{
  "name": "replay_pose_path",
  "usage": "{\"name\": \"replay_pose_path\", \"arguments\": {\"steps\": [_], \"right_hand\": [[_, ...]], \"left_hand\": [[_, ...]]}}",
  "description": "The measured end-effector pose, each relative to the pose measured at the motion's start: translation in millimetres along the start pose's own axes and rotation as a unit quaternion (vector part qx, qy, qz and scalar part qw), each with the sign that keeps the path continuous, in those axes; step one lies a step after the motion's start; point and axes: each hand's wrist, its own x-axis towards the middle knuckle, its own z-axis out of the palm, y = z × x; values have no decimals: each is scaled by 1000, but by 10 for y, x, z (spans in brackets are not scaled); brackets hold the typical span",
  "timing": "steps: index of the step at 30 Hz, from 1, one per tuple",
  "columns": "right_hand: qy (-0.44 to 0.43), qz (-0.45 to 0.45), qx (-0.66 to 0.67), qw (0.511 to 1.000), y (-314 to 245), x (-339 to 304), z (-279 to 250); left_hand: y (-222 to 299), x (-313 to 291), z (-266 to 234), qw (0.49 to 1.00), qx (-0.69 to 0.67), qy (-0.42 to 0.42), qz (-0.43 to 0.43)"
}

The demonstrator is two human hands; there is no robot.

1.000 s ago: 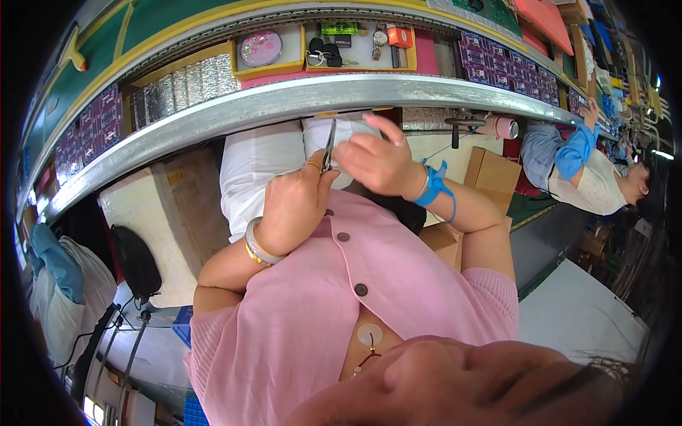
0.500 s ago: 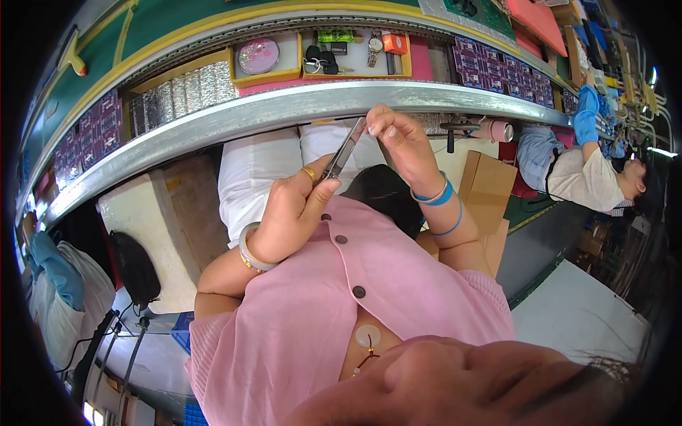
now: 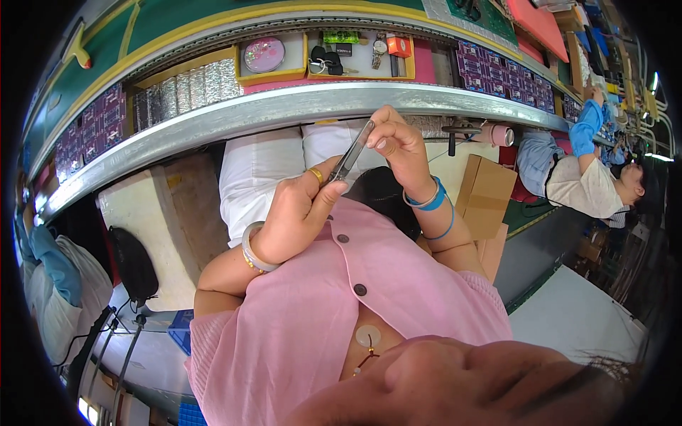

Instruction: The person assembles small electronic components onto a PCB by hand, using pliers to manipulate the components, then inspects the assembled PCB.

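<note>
My left hand (image 3: 295,213), with a gold ring and bangles, is closed round the lower end of a smartphone (image 3: 352,151). The phone is dark and thin, tilted and seen nearly edge-on, so its screen does not show. At its upper end, the bent fingers of my right hand (image 3: 399,145) rest against the phone's edge; the contact of the fingertips is partly hidden. Blue bands circle my right wrist. Both hands are above my lap, just short of the metal rail (image 3: 284,106) of the workbench.
Beyond the rail lie yellow-edged trays (image 3: 309,71) with a round pink tin (image 3: 263,55), keys (image 3: 325,60) and a watch (image 3: 379,50). Purple circuit boards (image 3: 501,74) stand right. A pink cup (image 3: 497,135) is by the rail. A co-worker (image 3: 586,174) sits at right, another at far left.
My right hand has shifted slightly right and its fingers have curled in against the phone. The phone has moved a little to the right; my left grip stays the same.
</note>
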Motion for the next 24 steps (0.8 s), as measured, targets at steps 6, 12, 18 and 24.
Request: {"name": "replay_pose_path", "arguments": {"steps": [6, 12, 18, 24], "right_hand": [[11, -188, -363, 913, -152, 54, -18], [0, -266, -439, 858, -171, 58, 9], [-31, -264, -442, 857, -163, 46, 12], [-50, -275, -450, 848, -166, 39, 65]], "left_hand": [[-4, -3, 6, 1000, 17, -10, 3], [-54, -4, 35, 999, 23, -11, 20], [-39, -5, 42, 998, 55, -4, 42], [-21, 20, 25, 995, 91, -5, 36]]}}
